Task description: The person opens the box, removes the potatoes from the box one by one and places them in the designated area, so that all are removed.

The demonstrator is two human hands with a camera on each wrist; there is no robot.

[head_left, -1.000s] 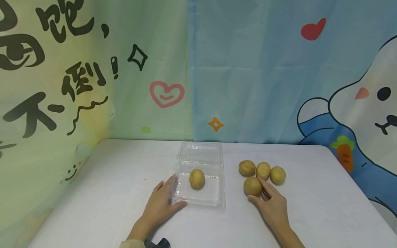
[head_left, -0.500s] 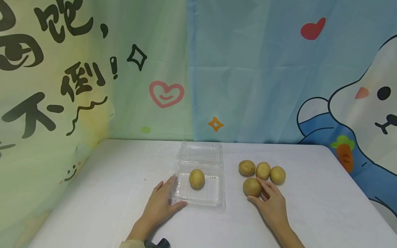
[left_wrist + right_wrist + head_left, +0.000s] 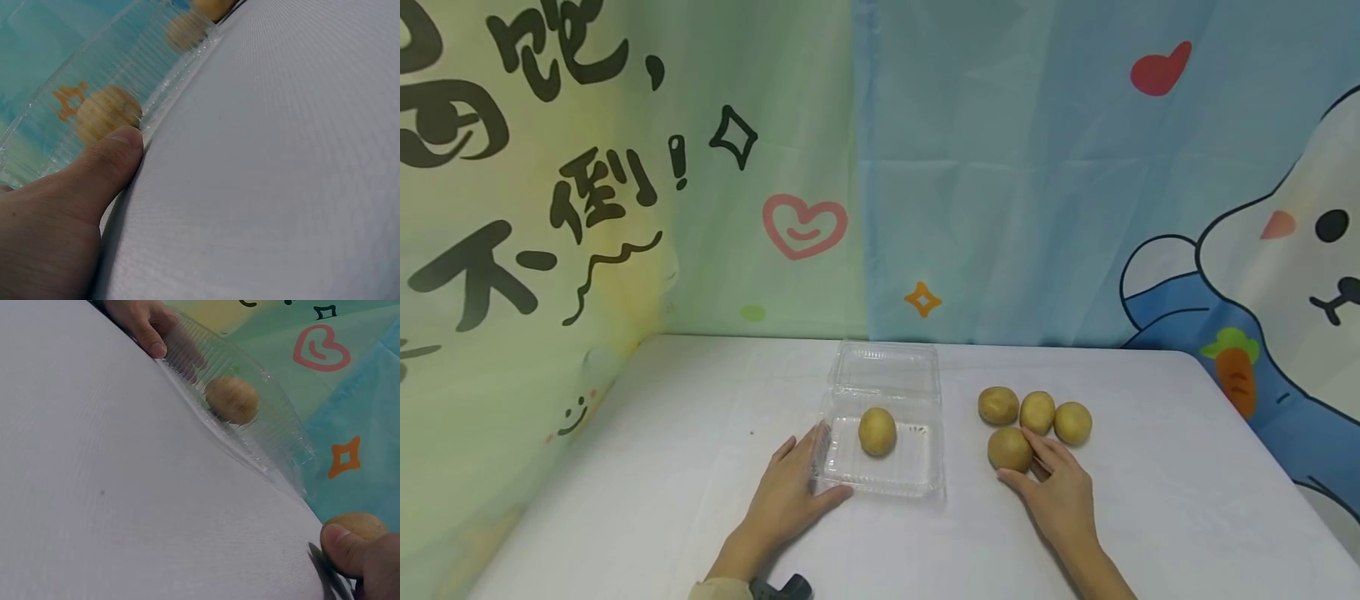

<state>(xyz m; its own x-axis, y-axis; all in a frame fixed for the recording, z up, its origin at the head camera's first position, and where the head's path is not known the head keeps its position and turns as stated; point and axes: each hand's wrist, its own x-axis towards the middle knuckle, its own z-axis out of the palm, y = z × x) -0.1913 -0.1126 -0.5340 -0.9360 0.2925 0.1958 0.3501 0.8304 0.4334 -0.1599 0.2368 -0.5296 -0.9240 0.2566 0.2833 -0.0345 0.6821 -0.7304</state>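
A clear plastic clamshell container lies with its lid folded back, one potato inside it. My left hand rests against the container's near left corner, its fingers along the left side and its thumb, fairly straight, at the front wall, as the left wrist view also shows. To the right, my right hand pinches a potato between thumb and fingers; it appears to sit on the table. In the right wrist view, the thumb presses that potato. Some right fingertips are hidden.
Just behind the pinched potato stand three more potatoes: a left one, a middle one and a right one. The white-covered table ends at a printed cloth backdrop.
Almost nothing differs. My right hand and its potato have shifted very slightly left; my left hand and the container stay in place.
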